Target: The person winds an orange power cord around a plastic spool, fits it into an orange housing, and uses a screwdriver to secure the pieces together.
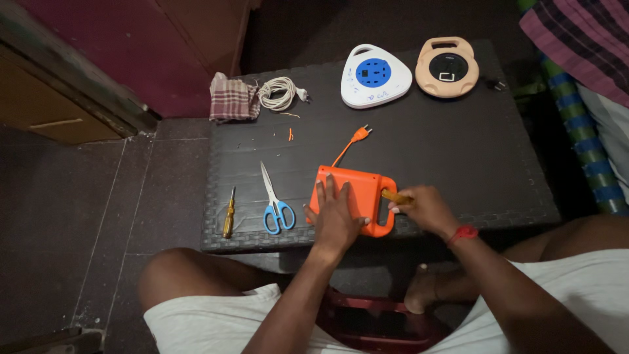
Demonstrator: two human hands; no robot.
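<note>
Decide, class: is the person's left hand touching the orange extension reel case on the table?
Touching. The head view shows the left hand pressed flat on the orange case, fingers spread across its top.

Both arms reach forward from lap, forearms bare, elbows bent. Left hand [334,216] lies flat, palm down, fingers [325,190] spread and pointing away from body, wrist straight. Right hand [424,208] curled into loose fist, knuckles up, thumb side turned toward left hand, something thin and yellowish pinched in grip. Red band round right wrist. Hands close together, not touching.
</note>
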